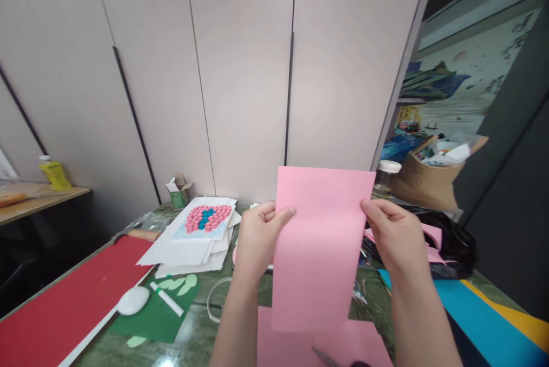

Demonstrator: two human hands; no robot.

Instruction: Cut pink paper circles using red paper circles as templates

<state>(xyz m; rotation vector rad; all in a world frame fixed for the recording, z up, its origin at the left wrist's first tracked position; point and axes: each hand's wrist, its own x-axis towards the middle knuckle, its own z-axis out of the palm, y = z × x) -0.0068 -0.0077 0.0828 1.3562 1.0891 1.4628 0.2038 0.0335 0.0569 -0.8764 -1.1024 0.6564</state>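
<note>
Pink paper (319,247) held upright over desk (201,327), centre-near; left hand (257,235) & right hand (394,235) each pinched on a side edge. Sheet hides desk behind. Left: red sheet (72,298), white paper stack (193,241). Far right: basket (426,181).

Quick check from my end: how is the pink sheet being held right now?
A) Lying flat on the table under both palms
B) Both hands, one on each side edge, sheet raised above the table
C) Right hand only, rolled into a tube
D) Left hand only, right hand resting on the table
B: the left hand and right hand each pinch a side edge of the pink sheet, held upright above the table.
</note>
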